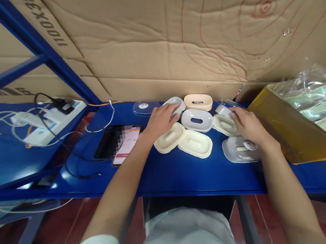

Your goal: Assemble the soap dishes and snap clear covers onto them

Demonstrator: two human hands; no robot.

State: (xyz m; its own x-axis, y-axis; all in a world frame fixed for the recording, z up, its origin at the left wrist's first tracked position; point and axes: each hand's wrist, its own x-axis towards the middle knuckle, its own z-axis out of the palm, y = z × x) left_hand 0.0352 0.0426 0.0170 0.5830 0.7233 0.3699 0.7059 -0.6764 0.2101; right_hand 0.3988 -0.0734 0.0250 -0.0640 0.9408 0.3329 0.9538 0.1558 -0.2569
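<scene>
My left hand (161, 120) lies over a light grey oval dish (178, 103), its fingers and thumb curved about the near left side and hiding part of it. Between the fingers of my right hand (247, 125) is a small whitish block (223, 111), above a cream oval tray (223, 125). Beside the left hand stand a peach oval piece with a slot (198, 102) and a pale grey slotted one (196, 120). Two cream trays (195, 143) overlap in front. Below my right wrist sits a grey piece with a clear cover (236, 150) and a round sticker.
A phone (127, 143) and a black case (105, 142) lie at left, near a cable and a power strip (56, 120). A clear lid (145, 107) is at the back. An amber-sided box (287, 129) with wrapped pieces stands right. Cardboard (139, 40) backs the blue table (165, 178).
</scene>
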